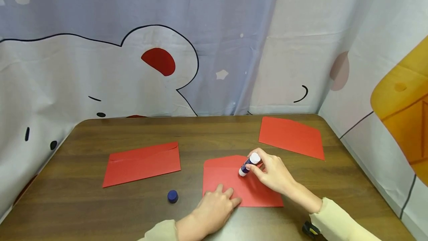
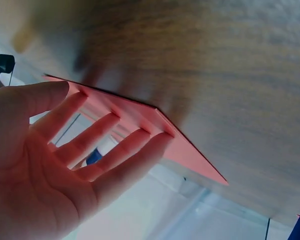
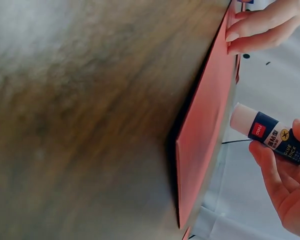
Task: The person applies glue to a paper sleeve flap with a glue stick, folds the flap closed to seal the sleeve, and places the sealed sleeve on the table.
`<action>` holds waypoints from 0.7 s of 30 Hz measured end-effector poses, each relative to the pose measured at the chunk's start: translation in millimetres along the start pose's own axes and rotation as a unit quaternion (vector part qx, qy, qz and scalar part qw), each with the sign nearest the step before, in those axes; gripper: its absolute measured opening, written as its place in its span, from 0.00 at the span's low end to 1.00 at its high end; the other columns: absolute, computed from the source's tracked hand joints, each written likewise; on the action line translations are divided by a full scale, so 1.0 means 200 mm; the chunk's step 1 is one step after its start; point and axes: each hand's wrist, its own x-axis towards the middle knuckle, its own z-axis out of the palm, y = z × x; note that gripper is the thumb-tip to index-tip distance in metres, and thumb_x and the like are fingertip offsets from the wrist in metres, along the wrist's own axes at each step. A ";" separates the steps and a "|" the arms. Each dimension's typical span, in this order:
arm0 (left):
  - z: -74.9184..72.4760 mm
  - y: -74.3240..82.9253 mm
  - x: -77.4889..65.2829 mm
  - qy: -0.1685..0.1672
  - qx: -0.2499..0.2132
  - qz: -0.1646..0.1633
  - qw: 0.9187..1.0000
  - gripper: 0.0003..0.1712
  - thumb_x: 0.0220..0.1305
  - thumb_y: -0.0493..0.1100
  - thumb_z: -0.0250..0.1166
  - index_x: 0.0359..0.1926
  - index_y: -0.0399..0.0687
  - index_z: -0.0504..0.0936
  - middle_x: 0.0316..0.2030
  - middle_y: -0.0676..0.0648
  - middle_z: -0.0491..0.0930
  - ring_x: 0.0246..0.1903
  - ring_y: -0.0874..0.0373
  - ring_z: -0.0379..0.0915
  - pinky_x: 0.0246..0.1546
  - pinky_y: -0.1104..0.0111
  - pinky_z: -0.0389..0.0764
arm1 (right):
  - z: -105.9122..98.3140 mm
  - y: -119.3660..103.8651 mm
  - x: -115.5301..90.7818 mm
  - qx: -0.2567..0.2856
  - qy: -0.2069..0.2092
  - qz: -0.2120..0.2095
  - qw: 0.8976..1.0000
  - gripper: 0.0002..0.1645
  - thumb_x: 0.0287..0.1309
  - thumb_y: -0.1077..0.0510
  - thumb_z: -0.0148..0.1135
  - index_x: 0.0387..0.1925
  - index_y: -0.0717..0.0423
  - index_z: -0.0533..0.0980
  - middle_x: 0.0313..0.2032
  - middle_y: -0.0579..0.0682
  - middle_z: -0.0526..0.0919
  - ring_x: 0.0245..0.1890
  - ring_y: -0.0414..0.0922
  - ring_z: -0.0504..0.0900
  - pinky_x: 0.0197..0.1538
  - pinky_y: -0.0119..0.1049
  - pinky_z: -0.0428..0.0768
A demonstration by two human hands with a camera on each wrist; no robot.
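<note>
A red envelope [image 1: 224,177] lies on the table in front of the person, its flap side toward the back. The left hand [image 1: 215,209] rests with spread, fairly straight fingers on the envelope's near left part; the left wrist view shows the fingertips [image 2: 162,137] pressing its surface. In the right hand [image 1: 272,170] is an uncapped glue stick [image 1: 249,164], pinched between thumb and fingers and tilted, white tip down over the envelope's upper middle. Its blue and white label [image 3: 275,135] shows in the right wrist view. The blue cap [image 1: 172,196] stands on the table left of the envelope.
A second red envelope [image 1: 143,164] lies at the left of the wooden table [image 1: 133,211], and a third [image 1: 291,137] at the back right. A small black and yellow object [image 1: 311,230] is at the right sleeve. Printed curtains [image 1: 227,47] hang behind.
</note>
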 end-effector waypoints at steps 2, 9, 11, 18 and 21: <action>0.00 0.00 0.00 0.001 0.002 0.004 1.000 0.12 0.62 0.50 0.62 0.46 0.70 0.82 0.36 0.57 0.77 0.34 0.59 0.72 0.14 0.70 0.69 | 0.01 0.01 0.00 -0.003 -0.001 -0.004 1.000 0.14 0.52 0.56 0.70 0.39 0.47 0.74 0.25 0.38 0.81 0.20 0.30 0.73 0.25 0.29 0.75; 0.01 0.01 -0.02 -0.013 -0.003 -0.003 1.000 0.16 0.61 0.55 0.63 0.51 0.71 0.80 0.43 0.57 0.78 0.39 0.58 0.72 0.18 0.68 0.71 | 0.03 0.03 0.00 -0.035 0.002 -0.031 0.999 0.15 0.51 0.55 0.71 0.39 0.48 0.74 0.25 0.38 0.81 0.20 0.28 0.70 0.26 0.24 0.71; 0.01 0.01 -0.02 -0.012 -0.004 -0.005 1.000 0.17 0.60 0.57 0.63 0.51 0.71 0.80 0.45 0.57 0.78 0.40 0.57 0.72 0.19 0.67 0.71 | 0.04 0.03 0.00 -0.036 0.004 -0.037 0.999 0.15 0.51 0.56 0.71 0.38 0.49 0.74 0.26 0.38 0.82 0.21 0.28 0.74 0.26 0.25 0.73; 0.01 0.01 -0.03 -0.040 0.005 0.028 0.999 0.27 0.59 0.65 0.61 0.58 0.65 0.77 0.54 0.53 0.78 0.46 0.52 0.73 0.23 0.61 0.77 | 0.07 0.03 0.01 -0.026 0.009 -0.068 0.997 0.16 0.50 0.60 0.72 0.38 0.53 0.74 0.27 0.40 0.83 0.25 0.33 0.82 0.29 0.29 0.79; 0.01 0.01 -0.03 -0.045 0.012 0.040 0.998 0.32 0.58 0.70 0.59 0.58 0.63 0.77 0.55 0.51 0.77 0.46 0.50 0.73 0.22 0.61 0.77 | 0.09 0.01 0.03 -0.026 -0.001 -0.077 0.997 0.16 0.50 0.60 0.71 0.38 0.53 0.73 0.27 0.39 0.83 0.26 0.33 0.82 0.30 0.29 0.79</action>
